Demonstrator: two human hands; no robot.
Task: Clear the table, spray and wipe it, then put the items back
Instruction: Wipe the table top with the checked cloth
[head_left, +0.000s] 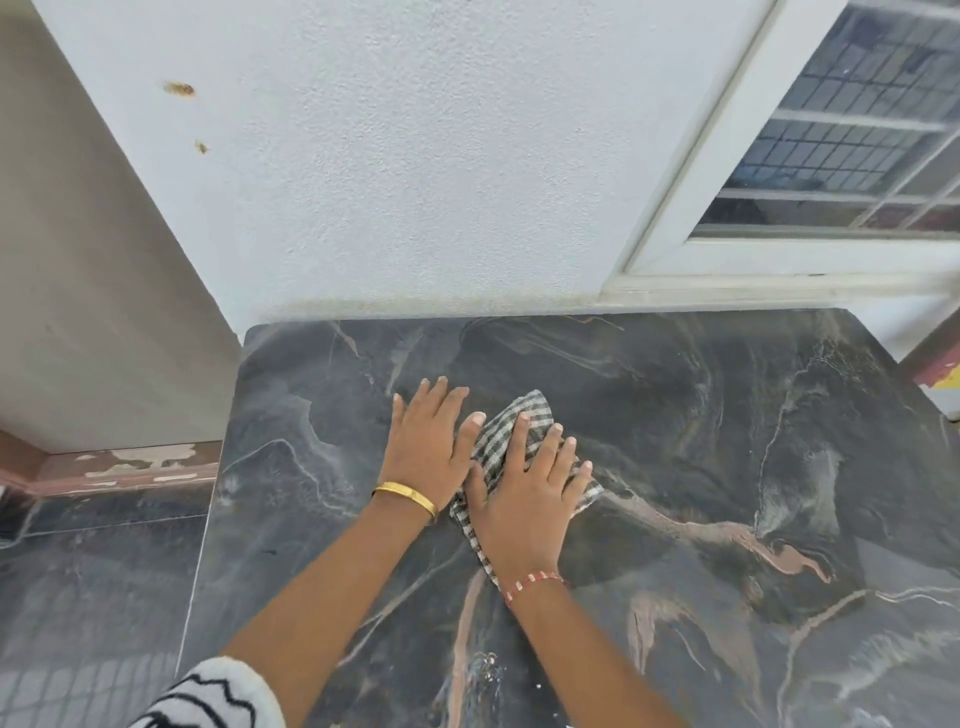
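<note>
Hands flat, fingers spread: right hand (524, 499) pressing checked cloth (501, 441) onto marble table (727, 467) mid-frame, left hand (428, 441) resting beside it.

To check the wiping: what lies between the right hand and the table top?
In the head view, the checked cloth lies flat between the right hand and the dark marble table.

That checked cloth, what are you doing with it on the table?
A person is wiping the dark marble table. The right hand lies flat on the checked cloth, pressing it down with straight fingers. The left hand rests flat on the table beside the cloth, its thumb touching the cloth's edge. No other items show on the tabletop. A wet patch shows near the front edge.
</note>
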